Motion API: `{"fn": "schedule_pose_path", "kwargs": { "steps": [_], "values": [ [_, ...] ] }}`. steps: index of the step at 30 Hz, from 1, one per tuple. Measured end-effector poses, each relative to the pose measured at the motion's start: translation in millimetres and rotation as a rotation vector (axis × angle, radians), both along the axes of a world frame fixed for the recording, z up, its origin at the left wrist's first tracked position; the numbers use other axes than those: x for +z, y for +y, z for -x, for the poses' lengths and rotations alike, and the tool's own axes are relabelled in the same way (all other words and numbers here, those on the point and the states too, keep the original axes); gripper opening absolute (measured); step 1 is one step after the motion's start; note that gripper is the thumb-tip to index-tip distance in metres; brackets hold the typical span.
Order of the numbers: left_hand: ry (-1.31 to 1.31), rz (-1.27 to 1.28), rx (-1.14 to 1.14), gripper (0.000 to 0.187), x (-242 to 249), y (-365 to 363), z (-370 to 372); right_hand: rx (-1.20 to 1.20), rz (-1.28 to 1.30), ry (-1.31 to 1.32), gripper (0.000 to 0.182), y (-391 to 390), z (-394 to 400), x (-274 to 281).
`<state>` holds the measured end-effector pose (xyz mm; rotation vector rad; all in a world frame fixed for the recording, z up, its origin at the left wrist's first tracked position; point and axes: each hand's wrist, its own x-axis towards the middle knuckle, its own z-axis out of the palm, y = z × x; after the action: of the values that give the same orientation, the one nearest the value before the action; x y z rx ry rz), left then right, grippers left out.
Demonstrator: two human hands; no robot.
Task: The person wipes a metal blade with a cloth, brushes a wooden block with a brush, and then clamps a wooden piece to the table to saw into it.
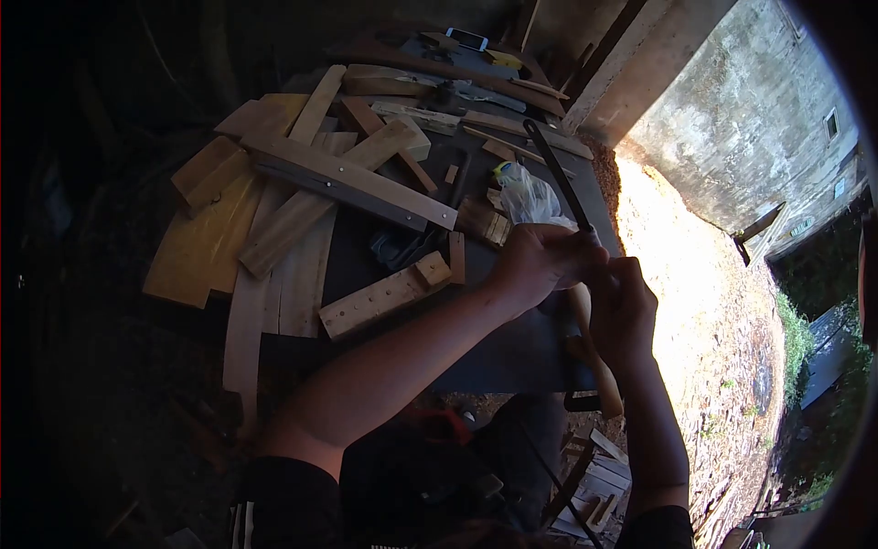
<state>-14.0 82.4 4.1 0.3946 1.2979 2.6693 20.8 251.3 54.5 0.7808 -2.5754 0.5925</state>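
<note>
My left hand (pixel 540 263) is closed around a dark, narrow metal bar (pixel 556 169), which rises away from me and has a small hole at its far end. My right hand (pixel 624 306) is closed against the left, at the bar's near end; the fingers hide what lies between them. Below the hands, a curved wooden handle (pixel 599 371) shows at the table's edge, with a dark frame piece beside it. Just beyond my left hand lies a crumpled clear plastic bag (pixel 529 194).
A dark tabletop (pixel 485 352) carries several wooden boards, including a nailed plank (pixel 352 176) and a block with holes (pixel 384 295). A phone (pixel 467 38) lies at the far end. Wood scraps (pixel 599 480) lie on the ground below. Sunlit ground (pixel 677 302) and a wall are right.
</note>
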Motion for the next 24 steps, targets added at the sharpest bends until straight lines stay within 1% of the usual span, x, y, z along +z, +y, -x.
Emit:
{"fn": "schedule_pose_path", "kwargs": {
  "steps": [1,4,6,7,10,13,15,16,19,21,22,24],
  "values": [
    [0.003,-0.008,0.001,0.022,0,0,-1,0.030,-0.006,0.057,0.013,-3,-1,-1],
    [0.028,-0.023,0.012,0.024,1,-1,-2,0.005,0.235,-0.111,0.013,-16,-15,10],
    [0.057,-0.037,0.028,0.025,1,1,-3,0.032,0.356,-0.178,0.014,-6,-8,5],
    [0.073,0.005,0.045,0.025,1,0,-3,0.046,0.413,-0.216,0.015,-2,-5,2],
    [0.111,0.092,0.076,0.026,-2,-1,1,0.016,0.446,-0.242,0.015,-1,2,-6],
    [0.142,0.114,0.092,0.027,-2,0,0,-0.067,0.425,-0.420,0.012,8,3,-4],
    [0.171,0.134,0.129,0.027,0,1,-1,-0.208,0.330,-0.380,0.007,1,-1,1],
    [0.173,0.127,0.109,0.028,0,0,-2,-0.278,0.281,-0.360,0.007,-2,-3,3],
    [0.190,0.090,0.046,0.031,-2,0,-2,-0.057,0.047,0.233,0.005,1,6,-8],
    [0.206,0.035,0.004,0.034,-5,2,0,-0.066,0.078,0.272,0.007,-1,5,-10],
    [0.225,0.067,0.021,0.035,-5,4,-2,-0.069,0.094,0.291,0.009,-2,4,-10],
    [0.262,0.131,0.055,0.037,-4,8,-7,-0.059,0.023,0.338,0.013,1,5,-12]
  ]
}}
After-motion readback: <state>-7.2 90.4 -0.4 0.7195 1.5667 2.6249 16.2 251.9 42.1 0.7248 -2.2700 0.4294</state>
